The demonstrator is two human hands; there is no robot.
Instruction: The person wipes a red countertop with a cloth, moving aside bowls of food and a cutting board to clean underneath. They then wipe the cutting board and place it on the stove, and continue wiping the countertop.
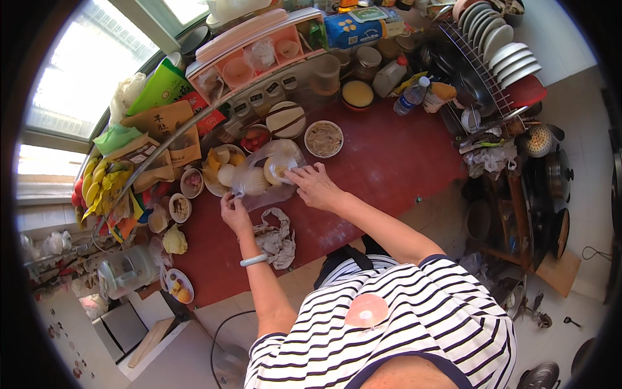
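A clear plastic bag [279,195] lies across the red tabletop before me, with several round, pale dough-like pieces [254,182] in or under it. My left hand [236,214] pinches the bag's near left edge between thumb and fingers. On the bag's right side rest the fingertips of my right hand [316,187]; whether they grip the film is hidden. A crumpled grey cloth [279,243] lies just below the bag. Behind it stand a bowl of pale minced filling [324,139] and a round white board or lid [285,119] with chopsticks across it.
Small bowls [180,208] and a cabbage piece [175,240] line the left side, above a plate of fruit [179,286]. A bowl of yellow food [357,94] and a water bottle [411,96] stand at the back. A dish rack [486,73] borders the right.
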